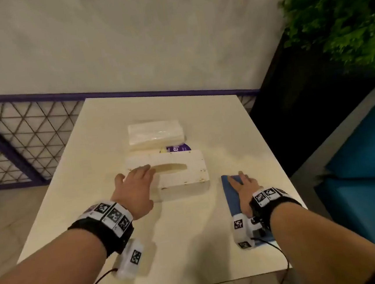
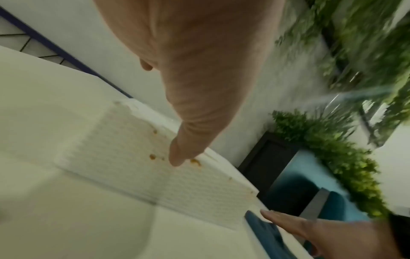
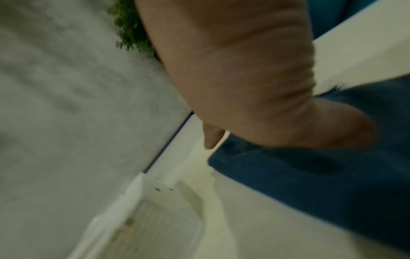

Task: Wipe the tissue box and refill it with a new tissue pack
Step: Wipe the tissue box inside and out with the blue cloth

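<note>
Nearest, the right hand (image 1: pixel 243 188) lies flat with fingers straight on a blue cloth (image 1: pixel 232 197) by the table (image 1: pixel 97 219) edge; it looks soft and limp, best gathered into a wad. Beside it, the left hand (image 1: pixel 136 188) rests open-fingered on the white tissue box (image 1: pixel 182 174), mid-table and spotted with brown specks. The box seems light and rigid, likely to slide, so steadying it by its end makes sense. Just beyond lies the tissue pack (image 1: pixel 156 134), soft and probably slippery in its wrap.
</note>
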`<state>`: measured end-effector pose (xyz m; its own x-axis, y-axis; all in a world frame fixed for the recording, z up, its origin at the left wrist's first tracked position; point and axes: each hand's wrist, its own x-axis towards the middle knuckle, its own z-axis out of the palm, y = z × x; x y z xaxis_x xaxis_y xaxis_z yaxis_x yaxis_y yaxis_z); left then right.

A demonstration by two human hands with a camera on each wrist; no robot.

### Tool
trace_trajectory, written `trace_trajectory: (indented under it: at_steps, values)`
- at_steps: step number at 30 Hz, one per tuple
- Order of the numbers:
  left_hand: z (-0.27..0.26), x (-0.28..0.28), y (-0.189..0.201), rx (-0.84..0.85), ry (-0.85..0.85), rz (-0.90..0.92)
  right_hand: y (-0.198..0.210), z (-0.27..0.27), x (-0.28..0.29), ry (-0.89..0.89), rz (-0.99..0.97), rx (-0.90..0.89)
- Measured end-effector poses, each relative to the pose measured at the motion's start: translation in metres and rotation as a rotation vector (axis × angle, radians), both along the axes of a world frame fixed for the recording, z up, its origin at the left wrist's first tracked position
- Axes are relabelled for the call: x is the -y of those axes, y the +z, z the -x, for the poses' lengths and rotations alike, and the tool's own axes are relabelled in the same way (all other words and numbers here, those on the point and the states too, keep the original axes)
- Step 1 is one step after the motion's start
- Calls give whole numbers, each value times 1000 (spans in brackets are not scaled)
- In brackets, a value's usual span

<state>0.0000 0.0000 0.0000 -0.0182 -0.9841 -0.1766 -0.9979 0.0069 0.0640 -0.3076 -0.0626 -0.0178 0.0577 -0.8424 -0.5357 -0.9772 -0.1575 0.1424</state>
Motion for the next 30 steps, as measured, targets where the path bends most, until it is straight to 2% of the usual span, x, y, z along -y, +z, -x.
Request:
trace_trajectory:
  at_steps: [3,6,9,12,15,17,18,20,22,24,27,30]
  values:
    - [4,15,-6,98,12,-80,-17,5,-6,29,-96,-61]
    - [6,23,-10,100,29,-119,-22,9,-13,38,-179,-31]
    - [5,26,-11,86,72,-81,0,13,-27,54,-222,27]
    - [3,25,-11,63,72,-49,37,2,-36,-93,0,325]
    - [-2,24,-10,35,61,-54,66,-22,-19,-161,371,608]
    - [-5,26,-8,24,54,-60,74,-50,-2,-71,549,790]
    - [-6,27,-8,29,46,-63,72,-69,4,-2,567,848]
    - [-7,30,-8,74,29,-69,54,-112,9,128,463,904]
    - [-7,32,-9,104,39,-60,23,-150,-6,311,254,734]
    - [-8,32,-11,128,33,-43,0,-164,-24,391,37,485]
    - [-11,33,-14,114,14,-54,3,-135,-12,391,-29,443]
    - [-11,32,-9,104,0,-66,16,-81,11,362,-20,280]
